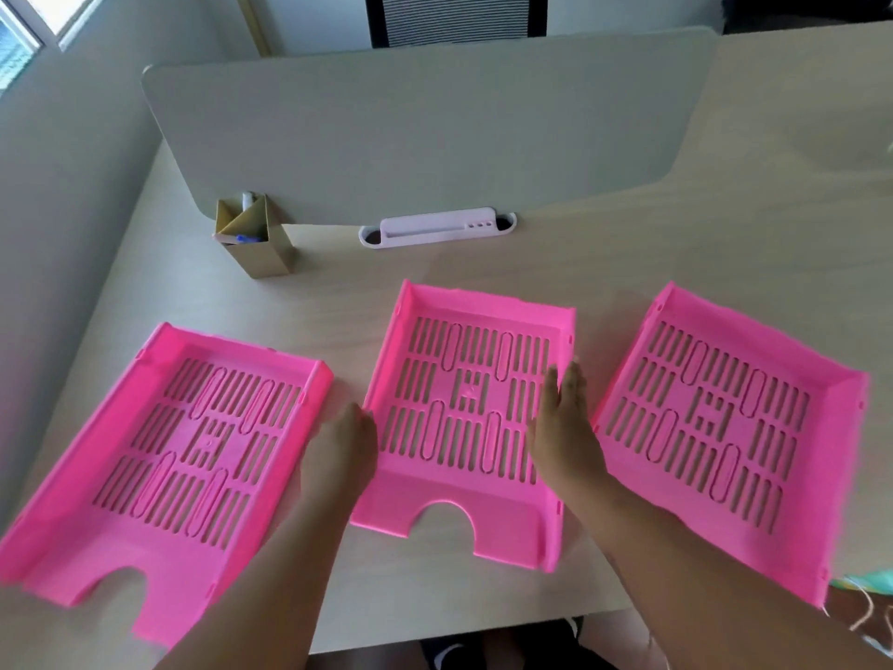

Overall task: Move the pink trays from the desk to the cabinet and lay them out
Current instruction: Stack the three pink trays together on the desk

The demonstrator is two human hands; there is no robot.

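Three pink slotted trays lie side by side on the light wooden desk (676, 244): a left tray (159, 456), a middle tray (464, 408) and a right tray (725, 427). My left hand (345, 442) rests against the middle tray's left wall, fingers together. My right hand (563, 423) lies flat along that tray's right wall, fingers pointing away from me. Neither hand has closed around the tray; both press on its sides. No cabinet is in view.
A tan cardboard pen holder (256, 239) stands at the back left. A white cable tray (437, 227) sits under the grey divider panel (435, 128). A dark chair back (454, 16) shows behind it. The desk's front edge is near my arms.
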